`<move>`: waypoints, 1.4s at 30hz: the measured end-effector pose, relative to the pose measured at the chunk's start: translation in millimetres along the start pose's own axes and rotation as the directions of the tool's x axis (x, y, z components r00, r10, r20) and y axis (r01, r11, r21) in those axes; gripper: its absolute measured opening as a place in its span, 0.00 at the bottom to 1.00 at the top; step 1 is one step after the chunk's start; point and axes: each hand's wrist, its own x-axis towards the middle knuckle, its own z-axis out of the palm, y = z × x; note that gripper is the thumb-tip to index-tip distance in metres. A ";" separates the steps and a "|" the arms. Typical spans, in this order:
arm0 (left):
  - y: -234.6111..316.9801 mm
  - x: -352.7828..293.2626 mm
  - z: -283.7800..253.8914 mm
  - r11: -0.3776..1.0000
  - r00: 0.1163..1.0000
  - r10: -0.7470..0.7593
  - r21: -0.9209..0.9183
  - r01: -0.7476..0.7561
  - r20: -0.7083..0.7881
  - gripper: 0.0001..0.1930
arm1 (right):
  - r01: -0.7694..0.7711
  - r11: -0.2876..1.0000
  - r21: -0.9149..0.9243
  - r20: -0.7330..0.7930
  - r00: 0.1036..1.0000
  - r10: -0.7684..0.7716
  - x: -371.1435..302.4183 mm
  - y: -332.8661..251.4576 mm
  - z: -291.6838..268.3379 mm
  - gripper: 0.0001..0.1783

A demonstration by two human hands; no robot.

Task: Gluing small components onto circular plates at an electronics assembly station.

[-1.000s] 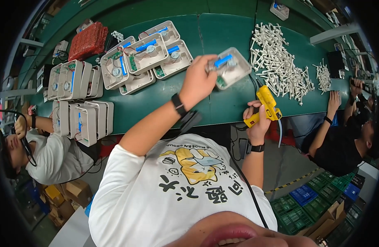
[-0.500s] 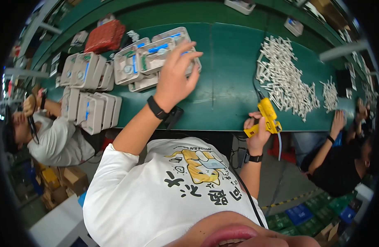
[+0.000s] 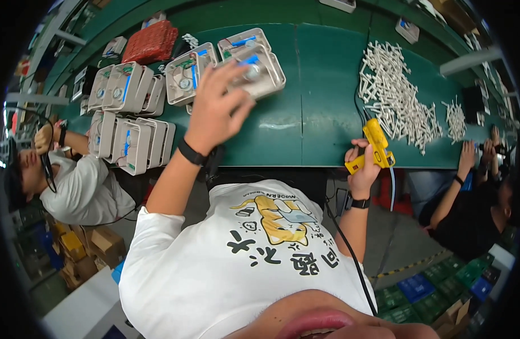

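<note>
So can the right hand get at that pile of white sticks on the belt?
Probably not as is: the right hand grips the yellow tool. The white sticks lie just beyond over bare green belt.

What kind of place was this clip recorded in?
Probably a factory assembly line: a long green workbench, stacks of grey plastic housings, a heap of small white parts, and a yellow power screwdriver.

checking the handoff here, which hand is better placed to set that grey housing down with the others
Left. The left hand already rests on the grey housing beside the other housings, while the right hand is occupied gripping the yellow power screwdriver at the table edge.
</note>
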 end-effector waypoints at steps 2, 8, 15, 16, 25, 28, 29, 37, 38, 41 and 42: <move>29.4 -13.0 7.7 0.990 0.992 0.065 -0.131 -0.051 0.109 0.09 | -0.005 1.000 -0.014 -0.019 1.000 0.005 1.8 1.1 2.0 0.14; 61.7 -56.7 48.8 0.941 0.912 0.237 -0.311 -0.130 0.336 0.10 | 0.003 0.999 -0.045 -0.006 1.000 -0.003 4.1 -3.4 4.5 0.14; 50.5 -21.1 61.8 0.935 0.984 0.035 -0.355 0.029 0.173 0.04 | -0.011 0.998 -0.054 0.005 1.000 0.011 3.8 -3.2 5.1 0.14; 50.4 -19.7 62.5 0.934 0.984 0.032 -0.355 0.032 0.174 0.04 | -0.010 0.999 -0.053 -0.003 1.000 0.009 2.8 -3.7 5.1 0.14; 62.5 3.7 65.7 0.996 0.778 0.056 -0.085 -0.004 0.626 0.08 | -0.010 0.998 -0.066 -0.003 1.000 0.010 4.1 -5.0 6.8 0.15; 57.1 5.6 65.1 0.992 0.764 0.099 -0.119 -0.030 0.638 0.09 | -0.049 0.994 -0.100 0.055 0.997 0.055 -4.9 -13.6 7.5 0.15; 50.3 2.2 61.0 0.973 0.818 0.089 -0.225 0.050 0.568 0.09 | -0.064 0.992 -0.113 0.086 0.994 0.074 -6.8 -16.1 7.9 0.15; 60.7 -48.7 85.7 0.637 0.887 -0.399 -0.625 0.452 0.234 0.09 | -0.351 0.737 -0.577 0.121 0.856 0.502 -35.2 -62.4 59.0 0.16; 64.5 -58.7 96.8 0.513 0.858 -0.468 -0.725 0.460 0.213 0.10 | -0.353 0.734 -0.580 0.121 0.854 0.506 -36.2 -61.2 66.1 0.16; 63.7 -66.3 111.8 0.380 0.827 -0.525 -0.814 0.440 0.201 0.11 | -0.106 0.711 -0.695 0.272 0.877 0.397 -27.0 -51.8 83.7 0.16; 62.6 -67.6 112.7 0.385 0.828 -0.526 -0.812 0.438 0.197 0.12 | -0.105 0.709 -0.697 0.274 0.875 0.399 -25.7 -52.1 89.6 0.16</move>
